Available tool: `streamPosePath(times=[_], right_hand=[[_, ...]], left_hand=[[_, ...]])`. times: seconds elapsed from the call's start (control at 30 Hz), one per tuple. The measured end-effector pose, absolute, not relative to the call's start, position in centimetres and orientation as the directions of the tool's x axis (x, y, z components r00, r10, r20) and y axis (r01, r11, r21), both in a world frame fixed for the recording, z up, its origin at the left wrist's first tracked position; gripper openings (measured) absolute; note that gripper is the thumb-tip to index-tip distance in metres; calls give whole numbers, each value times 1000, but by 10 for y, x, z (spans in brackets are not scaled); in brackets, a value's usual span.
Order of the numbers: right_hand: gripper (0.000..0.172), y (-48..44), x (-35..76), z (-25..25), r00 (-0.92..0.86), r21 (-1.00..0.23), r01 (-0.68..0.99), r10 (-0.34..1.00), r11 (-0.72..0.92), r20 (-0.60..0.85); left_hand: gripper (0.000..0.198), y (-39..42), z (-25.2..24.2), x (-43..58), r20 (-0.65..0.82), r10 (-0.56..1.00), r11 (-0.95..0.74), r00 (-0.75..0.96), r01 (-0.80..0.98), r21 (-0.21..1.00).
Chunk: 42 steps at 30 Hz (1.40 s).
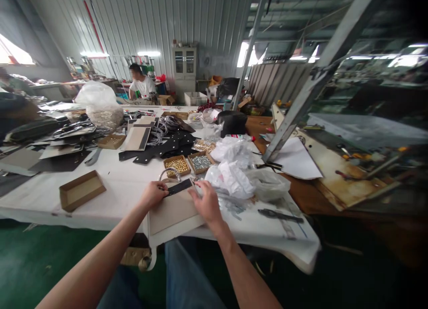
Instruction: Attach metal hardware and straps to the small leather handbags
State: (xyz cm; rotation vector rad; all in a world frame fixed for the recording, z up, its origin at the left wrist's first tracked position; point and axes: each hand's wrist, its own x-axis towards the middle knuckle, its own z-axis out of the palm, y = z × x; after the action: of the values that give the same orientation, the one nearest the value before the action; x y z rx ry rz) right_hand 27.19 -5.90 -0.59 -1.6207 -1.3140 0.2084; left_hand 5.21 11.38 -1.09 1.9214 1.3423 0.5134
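Beige panel (pixel 175 211) is pinched at its far end by forward-reaching left hand (pixel 155 194) and right hand (pixel 207 204)

Panel (pixel 174 213) underside hidden. Far-left person (pixel 15 84) cut off by edge. Gold pieces' (pixel 177 165) shape too small to tell.

Back wall (pixel 214 14): grey corrugated metal
Near it: pale upright cabinet (pixel 186 69) with glass panes
Far side: person (pixel 144 87) in white shirt
Right: slanting grey metal post (pixel 312 83) (a thinner grey post (pixel 250 50) behind)
Floor (pixel 43 255): green
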Motion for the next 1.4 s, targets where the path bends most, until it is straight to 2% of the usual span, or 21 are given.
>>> streamPosePath(times=[0.07,0.17,0.33,0.4,0.47,0.53,0.73,0.83,0.93,1.03,1.2,1.33,1.4], right_hand=[[25,-80,292,-3,410,-757,649,808,68,424],[22,-107,325,9,451,-742,670,794,1,408],[32,-141,371,53,481,-824,554,853,-117,202],[39,-150,387,70,561,-798,582,788,-156,255],[43,-154,405,81,639,-720,664,653,-202,406],[44,-155,424,84,646,-640,723,581,-259,495],[32,-153,444,68,610,-556,772,605,-307,512],[27,-143,414,53,538,-505,817,687,-280,489],[20,-128,380,32,460,-458,846,805,-271,374],[13,-116,366,15,483,-477,831,796,-286,365],[12,-109,374,1,447,-534,828,779,-173,440],[13,-108,390,9,394,-583,809,804,-73,446],[14,-114,413,24,425,-595,802,754,-57,501]], left_hand=[[7,114,-9,52,-94,920,-189,381,641,744],[10,114,-5,52,-120,909,-181,398,639,747],[13,112,-1,51,-130,911,-167,392,638,751],[14,112,-1,50,-135,907,-167,398,637,753],[14,112,-1,50,-131,905,-172,404,631,756],[14,111,-1,51,-126,902,-178,414,621,763],[14,115,-6,50,-135,895,-178,426,617,767],[16,120,-12,49,-159,881,-181,445,628,756],[18,123,-18,48,-148,876,-202,460,626,753],[20,122,-20,48,-118,878,-226,463,620,752],[27,124,-21,46,-131,873,-219,470,616,756],[32,128,-26,45,-159,857,-211,490,615,760],[32,129,-29,45,-150,849,-232,507,612,756]])
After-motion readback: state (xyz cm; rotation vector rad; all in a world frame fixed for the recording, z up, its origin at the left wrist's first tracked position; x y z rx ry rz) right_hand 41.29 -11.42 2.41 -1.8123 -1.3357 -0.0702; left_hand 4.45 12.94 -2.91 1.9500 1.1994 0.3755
